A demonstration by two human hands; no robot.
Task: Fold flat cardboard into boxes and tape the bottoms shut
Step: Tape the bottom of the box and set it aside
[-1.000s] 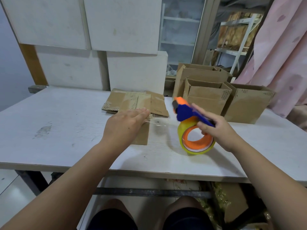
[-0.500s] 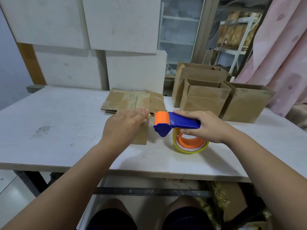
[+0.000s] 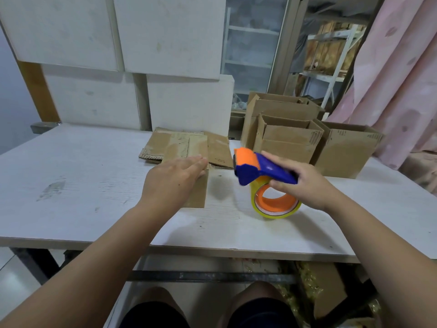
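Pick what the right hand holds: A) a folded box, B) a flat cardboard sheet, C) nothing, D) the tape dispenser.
D: the right hand is curled round the blue handle of the tape dispenser, while the left hand lies flat on a cardboard piece on the table.

I count three open boxes (image 3: 287,143) at two o'clock, one tape dispenser (image 3: 264,169) at one, one cardboard piece (image 3: 197,192) and one flat stack (image 3: 175,145) at twelve.
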